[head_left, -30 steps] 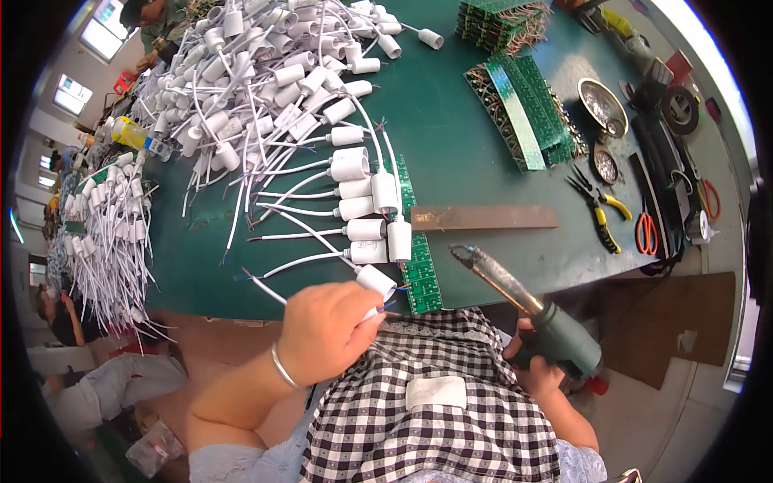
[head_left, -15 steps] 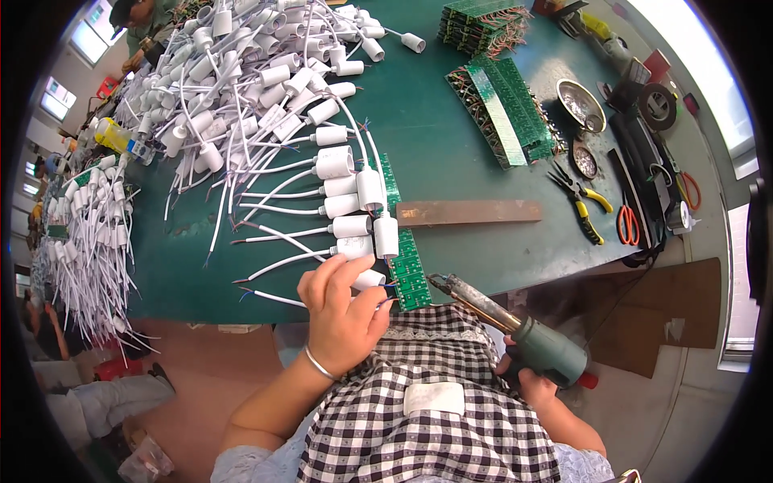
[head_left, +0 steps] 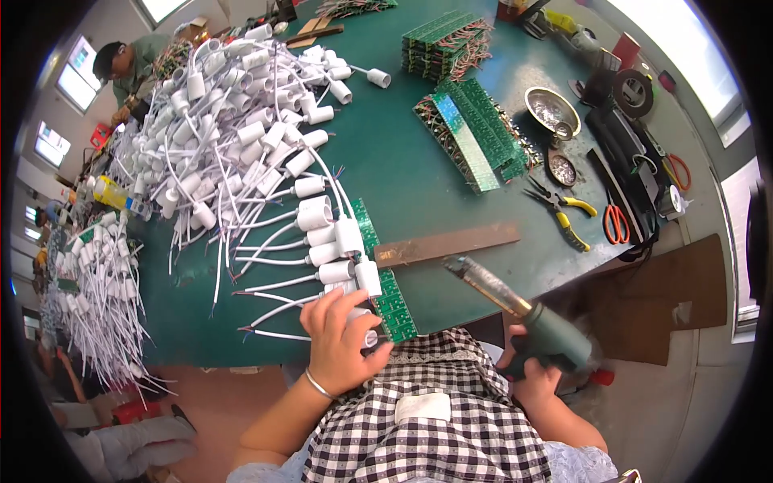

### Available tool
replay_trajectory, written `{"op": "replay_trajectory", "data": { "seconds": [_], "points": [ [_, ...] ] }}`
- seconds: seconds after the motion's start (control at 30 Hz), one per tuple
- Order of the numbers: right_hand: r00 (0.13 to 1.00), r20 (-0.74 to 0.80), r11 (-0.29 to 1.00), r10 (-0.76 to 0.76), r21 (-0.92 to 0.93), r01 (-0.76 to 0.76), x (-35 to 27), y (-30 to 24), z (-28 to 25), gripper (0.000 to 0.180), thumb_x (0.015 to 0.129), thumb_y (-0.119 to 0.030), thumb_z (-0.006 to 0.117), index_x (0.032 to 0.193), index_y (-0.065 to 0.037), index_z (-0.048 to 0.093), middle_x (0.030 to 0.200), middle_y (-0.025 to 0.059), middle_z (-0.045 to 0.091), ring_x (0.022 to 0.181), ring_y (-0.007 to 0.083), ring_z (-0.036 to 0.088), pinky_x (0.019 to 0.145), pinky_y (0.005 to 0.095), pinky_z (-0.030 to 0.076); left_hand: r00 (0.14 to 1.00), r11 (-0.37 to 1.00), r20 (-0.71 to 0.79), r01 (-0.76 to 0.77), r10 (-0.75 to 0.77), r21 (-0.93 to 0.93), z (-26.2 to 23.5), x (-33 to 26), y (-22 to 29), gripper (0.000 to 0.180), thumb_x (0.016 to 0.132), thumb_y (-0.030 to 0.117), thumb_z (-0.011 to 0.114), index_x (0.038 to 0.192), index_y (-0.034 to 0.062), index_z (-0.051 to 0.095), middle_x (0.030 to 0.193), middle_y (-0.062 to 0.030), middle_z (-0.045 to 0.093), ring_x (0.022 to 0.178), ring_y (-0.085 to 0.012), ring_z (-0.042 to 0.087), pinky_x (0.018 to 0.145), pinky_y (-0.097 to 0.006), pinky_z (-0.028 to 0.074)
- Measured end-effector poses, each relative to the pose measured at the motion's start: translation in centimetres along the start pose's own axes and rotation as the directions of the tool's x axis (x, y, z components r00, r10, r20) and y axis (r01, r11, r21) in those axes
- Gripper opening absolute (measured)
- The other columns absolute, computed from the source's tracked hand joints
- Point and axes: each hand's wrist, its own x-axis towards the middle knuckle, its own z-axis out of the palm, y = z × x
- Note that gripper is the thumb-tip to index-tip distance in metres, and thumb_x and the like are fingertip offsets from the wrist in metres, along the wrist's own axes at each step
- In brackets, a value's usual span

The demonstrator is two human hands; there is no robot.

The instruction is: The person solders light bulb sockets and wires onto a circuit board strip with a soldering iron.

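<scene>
My left hand (head_left: 346, 342) is curled around a white lamp holder (head_left: 369, 338) at the near end of a green circuit board strip (head_left: 394, 310). Its fingertips partly hide the holder and its wires. More white lamp holders (head_left: 324, 253) with cables lie in a row along the strip's left side, and two rest on top of it. My right hand (head_left: 533, 372) grips the handle of a dark green soldering gun (head_left: 555, 338). The gun's metal tip (head_left: 457, 266) points up and left, apart from the board, near a brown bar (head_left: 447, 243) lying across the table.
A big heap of white lamp holders (head_left: 250, 121) covers the far left. Stacked circuit boards (head_left: 443, 48) stand at the back, others (head_left: 483, 129) nearer. To the right are a metal bowl (head_left: 553, 111), pliers (head_left: 564, 211) and orange-handled scissors (head_left: 617, 225). A person (head_left: 133, 68) sits far left.
The soldering gun's tip has moved away from the board's near end, up and to the right. My left hand stays at the lamp holder. The whole view has shifted.
</scene>
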Motion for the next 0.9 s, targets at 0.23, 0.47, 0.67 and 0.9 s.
{"op": "replay_trajectory", "data": {
  "seconds": [0.23, 0.47, 0.67, 0.9],
  "points": [
    [0.948, -0.247, 0.980, -0.200, -0.026, 0.200, 3.5, -2.8, -2.3, 0.055, 0.089, -0.039, 0.059, 0.121, 0.004, 0.047, 0.108, 0.0152, 0.058, 0.063, 0.0168, 0.059, 0.050, 0.0267, 0.047, 0.966, 0.963, -0.135, -0.237, 0.220, -0.128, -4.5, 12.0, -2.9, 0.041, 0.074, 0.014, 0.067, 0.110, 0.0042, 0.052, 0.114, -0.0156, 0.056, 0.107, -0.0351, 0.052, 0.096, -0.046, 0.038],
    [0.842, -0.309, 0.897, -0.443, -0.160, 0.413, 6.4, -4.8, -3.5, 0.052, 0.093, -0.039, 0.055, 0.123, 0.002, 0.043, 0.112, 0.0161, 0.057, 0.063, 0.0189, 0.060, 0.048, 0.0286, 0.050, 0.927, 0.523, 0.187, 0.341, -0.325, -0.781, 3.6, 37.1, -12.0, 0.066, 0.085, 0.050, 0.063, 0.129, 0.0058, 0.043, 0.123, -0.0078, 0.049, 0.109, -0.0175, 0.046, 0.093, -0.032, 0.038],
    [0.819, -0.421, 0.920, -0.391, -0.209, 0.332, 6.7, -5.2, -3.5, 0.052, 0.093, -0.039, 0.055, 0.121, 0.004, 0.043, 0.102, 0.0150, 0.058, 0.061, 0.0188, 0.060, 0.047, 0.0282, 0.049, 0.830, 0.380, 0.409, 0.543, -0.380, -0.749, 10.9, 47.2, -17.5, 0.102, 0.076, 0.072, 0.058, 0.149, 0.0120, 0.018, 0.148, -0.0216, 0.026, 0.135, -0.0370, 0.028, 0.112, -0.045, 0.020],
    [0.806, -0.510, 0.951, -0.300, -0.222, 0.214, 7.2, -4.5, -4.0, 0.058, 0.091, -0.044, 0.054, 0.119, 0.006, 0.045, 0.074, 0.0142, 0.061, 0.055, 0.0167, 0.056, 0.046, 0.0256, 0.043, 0.498, 0.277, 0.849, 0.853, -0.179, -0.442, 11.5, 50.6, -17.8, 0.055, 0.079, 0.059, 0.065, 0.115, 0.0180, 0.060, 0.115, -0.0009, 0.062, 0.102, -0.0168, 0.052, 0.084, -0.034, 0.037]
  ]
}}
